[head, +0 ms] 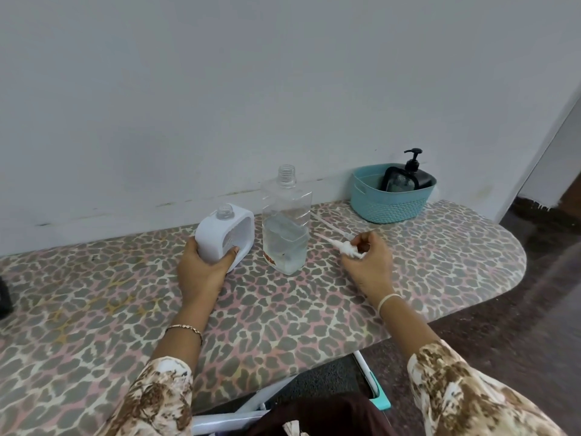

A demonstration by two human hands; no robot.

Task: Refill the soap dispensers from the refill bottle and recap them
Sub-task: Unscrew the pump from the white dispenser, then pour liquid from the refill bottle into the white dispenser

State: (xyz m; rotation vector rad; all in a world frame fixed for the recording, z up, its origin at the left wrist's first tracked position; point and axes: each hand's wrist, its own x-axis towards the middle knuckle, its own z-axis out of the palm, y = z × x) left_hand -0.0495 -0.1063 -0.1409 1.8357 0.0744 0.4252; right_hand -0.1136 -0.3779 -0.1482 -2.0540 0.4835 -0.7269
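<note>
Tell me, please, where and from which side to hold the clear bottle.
Around the mid body of the bottle, from its right: it stands upright with flat sides, the neck is open, and the dispenser stands close on its left. The right hand would likely drop the pump first.

White rounded plastic soap dispenser [220,237] uncapped; clear square plastic refill bottle [286,221] upright just right, open (partly full); white plastic pump head [347,248] further right.

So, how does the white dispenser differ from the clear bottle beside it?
The white dispenser is opaque and squat; the clear bottle is see-through and taller, with liquid visible inside. The left hand grips the dispenser; the bottle stands free. Both have open necks, no cap.
</note>
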